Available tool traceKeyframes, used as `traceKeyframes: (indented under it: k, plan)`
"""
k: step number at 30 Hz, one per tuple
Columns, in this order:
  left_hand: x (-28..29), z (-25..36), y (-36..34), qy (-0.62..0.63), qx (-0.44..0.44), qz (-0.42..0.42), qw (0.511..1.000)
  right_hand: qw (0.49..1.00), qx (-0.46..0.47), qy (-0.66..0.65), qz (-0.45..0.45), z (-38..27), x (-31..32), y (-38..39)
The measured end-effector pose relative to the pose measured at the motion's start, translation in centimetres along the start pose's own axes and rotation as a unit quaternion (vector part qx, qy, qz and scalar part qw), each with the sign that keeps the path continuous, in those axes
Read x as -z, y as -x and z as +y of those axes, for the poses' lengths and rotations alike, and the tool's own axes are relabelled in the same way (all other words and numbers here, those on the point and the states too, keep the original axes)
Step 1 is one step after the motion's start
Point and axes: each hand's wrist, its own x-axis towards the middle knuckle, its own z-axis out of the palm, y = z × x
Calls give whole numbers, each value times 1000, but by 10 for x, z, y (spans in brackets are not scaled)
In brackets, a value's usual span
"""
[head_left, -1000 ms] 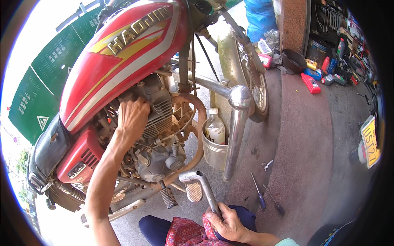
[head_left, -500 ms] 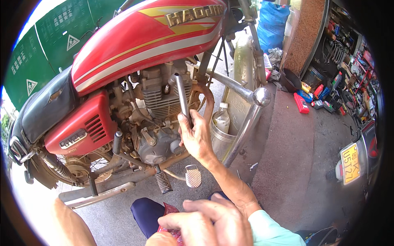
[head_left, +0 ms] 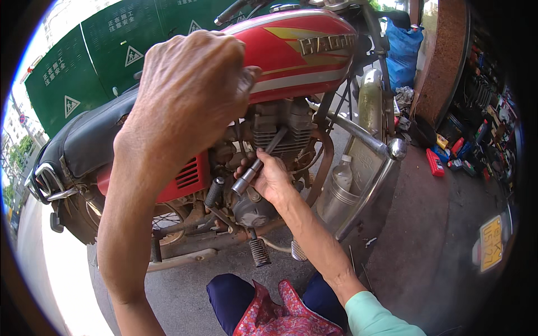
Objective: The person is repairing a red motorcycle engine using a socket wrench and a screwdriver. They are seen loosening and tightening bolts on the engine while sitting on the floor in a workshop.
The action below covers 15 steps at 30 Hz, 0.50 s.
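Observation:
My right hand (head_left: pixel 272 178) is closed round a metal socket wrench (head_left: pixel 255 168) in front of the motorcycle engine. The wrench slants, its shiny socket end low and to the left, its other end up by the finned cylinder (head_left: pixel 300 137). Close to the camera, my left hand (head_left: pixel 188 84) is raised with curled fingers, back of the hand toward me. It covers part of the red fuel tank (head_left: pixel 302 47) and the black seat (head_left: pixel 92 137). Anything inside its fingers is hidden. Under the right hand sits the round engine cover (head_left: pixel 252 211).
A silver bucket (head_left: pixel 339 203) with a plastic bottle (head_left: pixel 342 172) stands behind the chrome crash bar (head_left: pixel 367 193). The rubber footpeg (head_left: pixel 259 252) juts toward me. Oil bottles and a red case (head_left: pixel 435 162) lie at right, near a yellow number plate (head_left: pixel 491 245). Green hoarding (head_left: pixel 67 67) stands behind.
My left hand has risen from the lower middle to the upper left. The right hand has turned the wrench, so its socket end points down-left. The view has shifted, moving the motorcycle rightward.

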Motion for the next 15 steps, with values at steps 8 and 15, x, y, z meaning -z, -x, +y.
traceKeyframes:
  k: [8, 15]
  plan:
    - [-99, -119, 66, 9, 143, 49, 988, 899, 27, 431, 68, -115, 69, 38]
    - [-116, -117, 71, -10, 144, 130, 981, 898, 103, 417, 89, -87, 50, 51]
